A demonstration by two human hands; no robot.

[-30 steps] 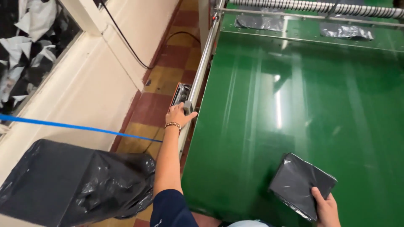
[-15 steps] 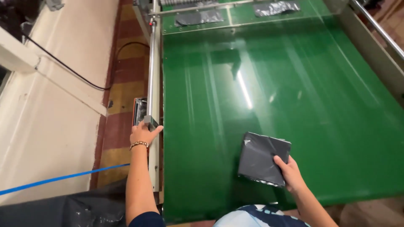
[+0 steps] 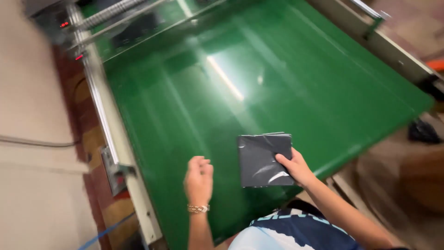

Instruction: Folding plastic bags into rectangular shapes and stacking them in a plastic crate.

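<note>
A flat dark grey plastic packet [image 3: 261, 159] lies on the green conveyor belt [image 3: 259, 88] near its front edge. My right hand [image 3: 295, 167] grips the packet's lower right corner, thumb on top. My left hand [image 3: 199, 180], with a gold bracelet on the wrist, hovers over the belt to the left of the packet, fingers loosely curled and holding nothing. It is apart from the packet and from the belt's left rail.
A metal side rail [image 3: 108, 125] with a small control box [image 3: 112, 169] runs along the belt's left edge. A second rail [image 3: 379, 44] borders the right side. Rollers [image 3: 111, 11] and blurred dark packets sit at the belt's far end. A dark object [image 3: 422, 132] lies on the floor at right.
My left hand has come off the control box on the left rail and moved right, over the belt. The view has swung right. My right hand still holds the packet.
</note>
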